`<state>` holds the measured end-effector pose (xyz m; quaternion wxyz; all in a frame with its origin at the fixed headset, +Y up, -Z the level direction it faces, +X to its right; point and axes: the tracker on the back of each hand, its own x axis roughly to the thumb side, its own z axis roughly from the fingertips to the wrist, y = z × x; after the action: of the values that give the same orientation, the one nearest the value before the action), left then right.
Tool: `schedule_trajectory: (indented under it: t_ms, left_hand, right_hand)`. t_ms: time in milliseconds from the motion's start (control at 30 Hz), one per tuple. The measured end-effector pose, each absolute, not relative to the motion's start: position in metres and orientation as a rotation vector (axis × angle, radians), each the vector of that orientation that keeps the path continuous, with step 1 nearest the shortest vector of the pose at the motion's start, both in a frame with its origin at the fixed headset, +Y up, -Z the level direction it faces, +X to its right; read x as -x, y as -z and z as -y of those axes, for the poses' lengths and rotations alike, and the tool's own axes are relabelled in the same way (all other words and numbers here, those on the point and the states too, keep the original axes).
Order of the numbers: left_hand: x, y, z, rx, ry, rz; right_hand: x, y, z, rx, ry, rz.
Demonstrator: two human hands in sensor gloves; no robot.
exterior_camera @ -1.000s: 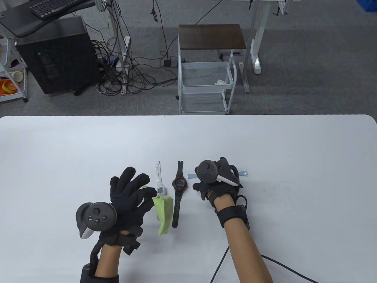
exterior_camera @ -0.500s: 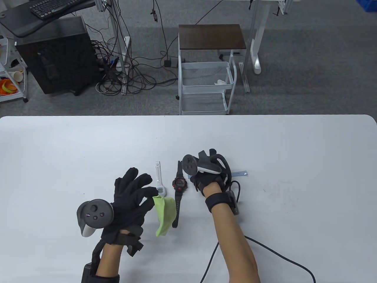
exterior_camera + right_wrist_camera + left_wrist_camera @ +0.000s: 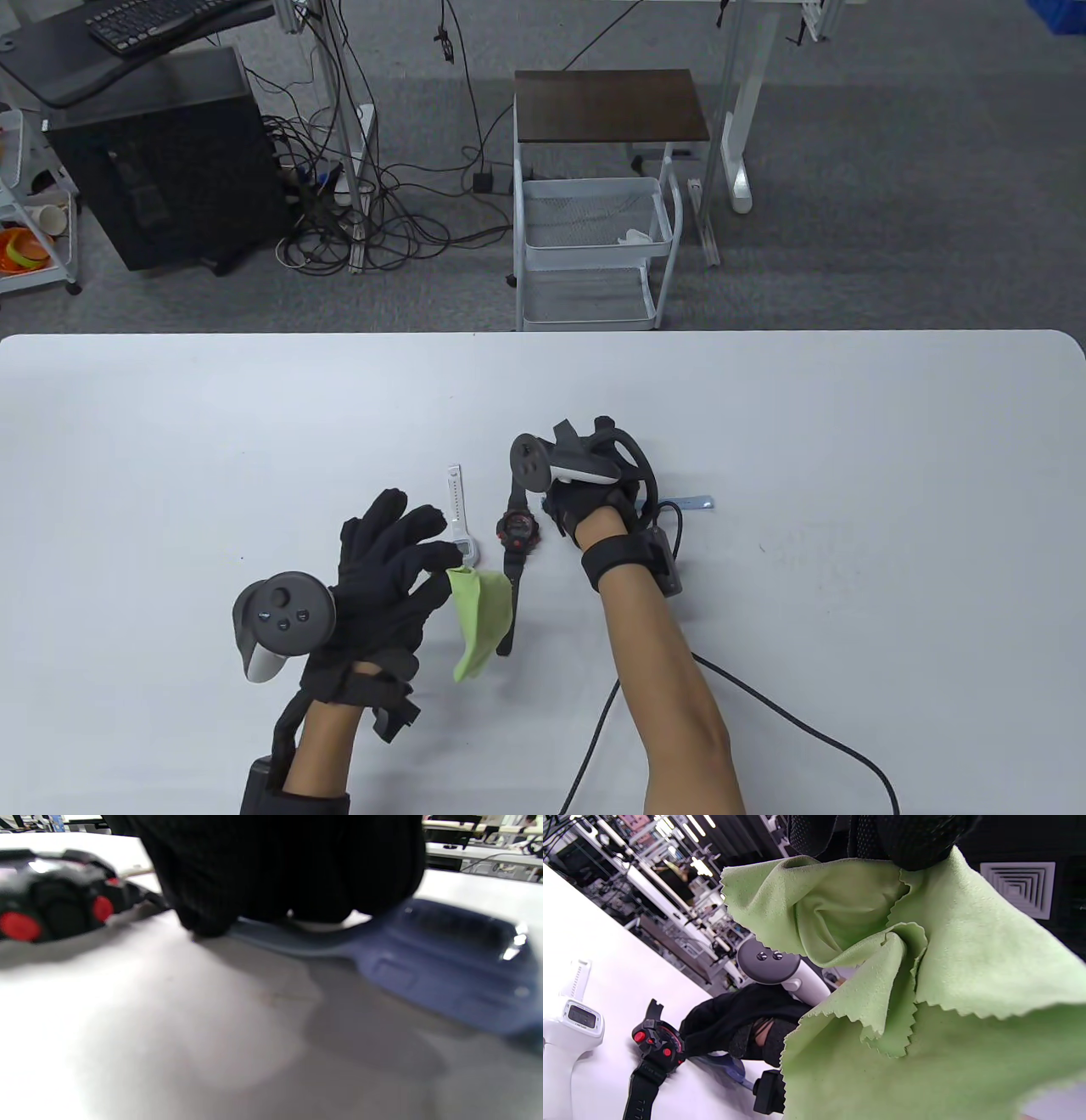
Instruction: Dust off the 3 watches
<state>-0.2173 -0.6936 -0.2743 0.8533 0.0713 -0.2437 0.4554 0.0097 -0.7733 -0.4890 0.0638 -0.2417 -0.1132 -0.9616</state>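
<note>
Left hand (image 3: 382, 577): grip pinching a green microfibre cloth (image 3: 479, 620) at its top corner, other fingers fanned out straight, palm down, tracker on the back; cloth hanging over the lower strap of the white digital watch (image 3: 462, 531). Right hand (image 3: 590, 509): tipped steeply forward, fingertips (image 3: 203, 921) down on the strap of a blue watch (image 3: 445, 959), just right of the black watch with red buttons (image 3: 516, 535); grip hidden under the tracker and blurred up close, so cannot tell whether closed round the strap. Black watch flat on the desk (image 3: 848, 441), just right of the white one, straps parallel. Right forearm stretched up from the near edge, cable trailing.
</note>
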Motion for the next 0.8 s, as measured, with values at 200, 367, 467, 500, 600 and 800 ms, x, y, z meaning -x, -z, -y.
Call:
schedule_trajectory:
  t_ms: [200, 367, 467, 500, 600, 800]
  left_hand:
    - [0.2157, 0.2748, 0.6944, -0.14, -0.974, 0.517]
    - [0.2148, 0.2752, 0.695, -0.132, -0.978, 0.518]
    - [0.2152, 0.2764, 0.6972, -0.123, -0.98, 0.514]
    - [0.2154, 0.2767, 0.6977, -0.12, -0.982, 0.513]
    - [0.2157, 0.2772, 0.6983, -0.119, -0.988, 0.51]
    - [0.2133, 0.2769, 0.6995, -0.098, -1.031, 0.52]
  right_hand:
    - [-0.0119, 0.492, 0.7738, 0.7, 2.929, 0.365]
    - [-0.0106, 0.492, 0.7722, 0.678, 2.918, 0.372]
    - [-0.0087, 0.4927, 0.7717, 0.661, 2.902, 0.382]
    - [-0.0085, 0.4927, 0.7716, 0.66, 2.899, 0.382]
    - [-0.0095, 0.4925, 0.7717, 0.659, 2.902, 0.383]
    - [-0.0124, 0.4917, 0.7718, 0.671, 2.922, 0.378]
